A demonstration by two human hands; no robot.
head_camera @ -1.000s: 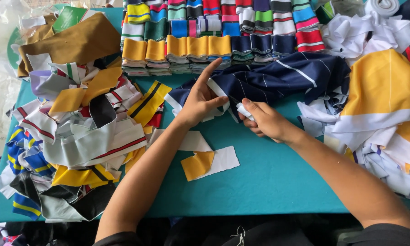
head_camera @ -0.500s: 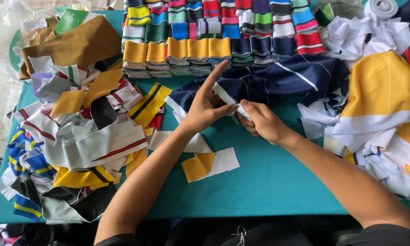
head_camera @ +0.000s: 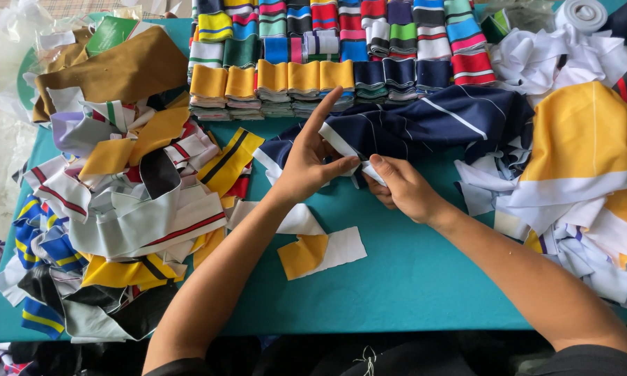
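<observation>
Teal table (head_camera: 411,278), scraps everywhere. Our left hand (head_camera: 306,163) and right hand (head_camera: 400,186) both pinch the white-edged navy striped fabric piece (head_camera: 425,122) between fingertips, left index finger sticking out.

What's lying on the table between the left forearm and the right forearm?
In the head view, a yellow and white fabric piece lies on the teal table between the forearms.

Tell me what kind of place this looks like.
Probably a garment or textile workshop. Folded striped knit bands are stacked in rows at the back of a teal table, loose cut pieces are heaped at its side, and the left hand and right hand hold a navy striped fabric piece.
</observation>
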